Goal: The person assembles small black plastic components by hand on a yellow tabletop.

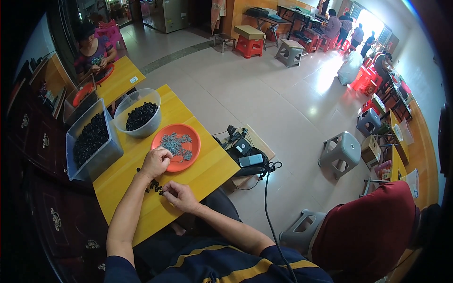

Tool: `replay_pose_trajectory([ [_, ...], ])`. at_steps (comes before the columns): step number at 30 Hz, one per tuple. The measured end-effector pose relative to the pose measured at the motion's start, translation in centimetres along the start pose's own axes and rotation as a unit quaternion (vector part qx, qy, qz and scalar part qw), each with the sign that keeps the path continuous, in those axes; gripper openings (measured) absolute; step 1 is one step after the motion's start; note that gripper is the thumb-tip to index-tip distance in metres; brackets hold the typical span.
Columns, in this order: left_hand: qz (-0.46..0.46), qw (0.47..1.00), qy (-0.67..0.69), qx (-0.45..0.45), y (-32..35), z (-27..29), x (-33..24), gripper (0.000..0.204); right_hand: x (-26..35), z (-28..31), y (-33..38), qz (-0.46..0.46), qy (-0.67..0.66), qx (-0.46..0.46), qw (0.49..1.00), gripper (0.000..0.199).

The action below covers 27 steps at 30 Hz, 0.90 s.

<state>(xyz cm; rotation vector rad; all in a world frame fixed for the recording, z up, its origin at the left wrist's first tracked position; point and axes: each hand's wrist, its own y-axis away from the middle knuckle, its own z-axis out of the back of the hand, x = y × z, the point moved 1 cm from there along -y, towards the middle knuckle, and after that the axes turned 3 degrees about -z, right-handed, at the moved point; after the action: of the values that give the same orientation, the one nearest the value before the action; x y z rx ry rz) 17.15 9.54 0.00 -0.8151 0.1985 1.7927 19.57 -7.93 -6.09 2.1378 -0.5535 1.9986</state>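
A few small black plastic parts (pixel 155 186) lie loose on the yellow wooden tabletop (pixel 203 172), just below the round orange plastic plate (pixel 194 158) that serves as the marker here. The right hand (pixel 181 195) sits below that plate, fingers curled and pinched on one of the black pieces at its fingertips; the piece is too small to make out. The left hand (pixel 155 162) rests at the plate's lower left rim, its fingers bent down toward the pile of small grey metal clips (pixel 177 144) lying on the plate; whether it grasps a clip cannot be told. Up and left of the plate stands a round clear plastic bowl (pixel 152 128) holding black parts. Further left of the plate is a rectangular clear plastic bin (pixel 101 158), likewise filled with black parts.
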Motion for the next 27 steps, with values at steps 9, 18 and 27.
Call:
replay_pose_trajectory([
  [9, -0.004, 0.999, 0.001, -0.050, 0.1, 0.4, -1.2, 0.013, -0.1, 0.0, -0.3, 0.003, -0.001, -0.008, 1.000, 0.010],
  [18, 0.005, 0.994, 0.082, -0.065, 3.6, 2.6, -4.7, 0.016, -0.7, 1.9, -1.4, -0.134, -0.225, 0.032, 0.965, 0.011],
  [27, -0.038, 0.994, 0.073, -0.070, 8.1, 3.4, -9.2, 0.021, 2.1, 2.0, -1.6, -0.163, -0.324, 0.059, 0.930, 0.023],
])
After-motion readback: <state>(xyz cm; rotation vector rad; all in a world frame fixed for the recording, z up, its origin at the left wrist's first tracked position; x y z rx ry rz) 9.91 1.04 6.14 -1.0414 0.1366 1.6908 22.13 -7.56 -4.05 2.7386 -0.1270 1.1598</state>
